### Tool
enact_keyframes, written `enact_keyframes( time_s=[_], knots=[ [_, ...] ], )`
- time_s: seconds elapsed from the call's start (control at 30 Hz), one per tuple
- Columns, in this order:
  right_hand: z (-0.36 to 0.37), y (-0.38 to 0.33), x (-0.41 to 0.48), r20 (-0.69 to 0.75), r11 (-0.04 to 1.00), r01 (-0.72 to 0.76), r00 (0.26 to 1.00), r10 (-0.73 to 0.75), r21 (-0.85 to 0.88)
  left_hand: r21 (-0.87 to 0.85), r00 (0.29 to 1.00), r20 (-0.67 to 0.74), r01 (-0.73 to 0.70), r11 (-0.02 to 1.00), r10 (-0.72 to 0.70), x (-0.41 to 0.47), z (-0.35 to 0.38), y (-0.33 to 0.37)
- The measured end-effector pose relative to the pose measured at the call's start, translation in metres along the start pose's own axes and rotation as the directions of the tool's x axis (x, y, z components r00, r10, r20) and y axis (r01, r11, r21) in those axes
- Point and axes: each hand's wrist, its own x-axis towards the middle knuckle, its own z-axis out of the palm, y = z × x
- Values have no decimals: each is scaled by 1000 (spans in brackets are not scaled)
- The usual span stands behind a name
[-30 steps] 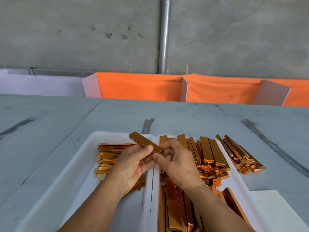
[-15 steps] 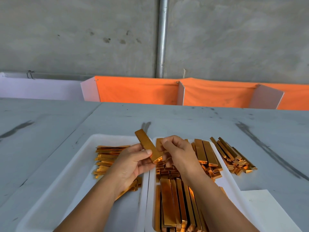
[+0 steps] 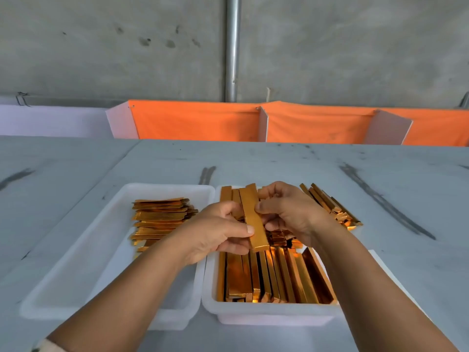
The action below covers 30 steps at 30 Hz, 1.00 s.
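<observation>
1. Box (image 3: 253,219) is held just above right tray (image 3: 266,318), probably so both ends stay reachable.
2. Near end is pinched by left grip (image 3: 218,232); right grip (image 3: 289,214) pinches the middle, likely squaring the fold.
3. Blanks (image 3: 160,219) lie flat in left tray (image 3: 76,295), kept apart.

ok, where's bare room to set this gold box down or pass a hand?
Free: near half of the left tray, between the flat gold stack and its front rim; also the table beyond both trays. Crowded: the right tray is packed with gold boxes, and a loose pile borders its right side. Gold box held above it.
</observation>
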Motion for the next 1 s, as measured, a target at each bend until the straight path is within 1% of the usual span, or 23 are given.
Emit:
enact_keyframes(
  time_s=[0.07,0.13,0.2,0.23,0.27,0.3,0.33,0.37,0.43,0.53,0.6,0.67,0.73,0.8,0.83,0.87,0.93,1.0],
  knots=[
    [-14,2,-6,-6,999,-39,999,38,-29,31,1000,3,22,999,-23,2,6,1],
    [-28,1,-13,-12,991,-76,997,75,-113,83,999,-38,32,996,-29,4,8,1],
    [-41,3,-19,-37,963,-123,992,118,-239,145,995,-101,27,989,-13,4,5,0],
    [-46,5,-22,-64,932,-151,988,138,-330,172,991,-136,24,985,0,4,3,0],
    [-50,8,-24,-94,878,-170,985,143,-448,193,986,-168,20,981,13,4,1,-1],
    [-54,12,-25,-115,798,-182,983,141,-574,207,980,-196,18,978,23,4,-3,-2],
    [-56,15,-25,-123,714,-187,982,142,-674,213,975,-219,20,977,28,4,-7,-3],
    [-56,18,-25,-124,648,-197,980,157,-736,209,971,-239,25,978,27,4,-11,-4],
    [-53,24,-25,-127,581,-226,970,207,-782,190,959,-283,39,981,17,4,-20,-6],
    [-48,30,-22,-156,517,-228,971,179,-825,193,933,-361,77,978,-3,3,-35,-10],
    [-45,32,-20,-168,496,-234,970,175,-836,172,904,-428,103,980,-20,4,-47,-12],
    [-44,32,-19,-159,484,-231,970,186,-844,135,858,-513,114,984,-29,5,-61,-13],
    [-43,29,-19,-149,458,-214,973,174,-863,106,790,-612,123,987,-33,7,-77,-14],
    [-40,24,-19,-134,420,-183,980,144,-889,158,725,-688,179,971,-22,10,-91,-17],
    [-37,21,-18,-116,414,-161,985,131,-896,229,705,-709,238,944,-6,11,-98,-19],
    [-32,17,-17,-95,423,-136,989,116,-896,325,704,-710,310,893,14,12,-103,-21],
    [-20,11,-13,-53,497,-77,997,61,-864,529,747,-665,457,715,15,12,-105,-25],
    [-3,6,-8,-6,533,7,1000,-22,-846,674,812,-581,520,524,-58,11,-101,-31]
  ],
)
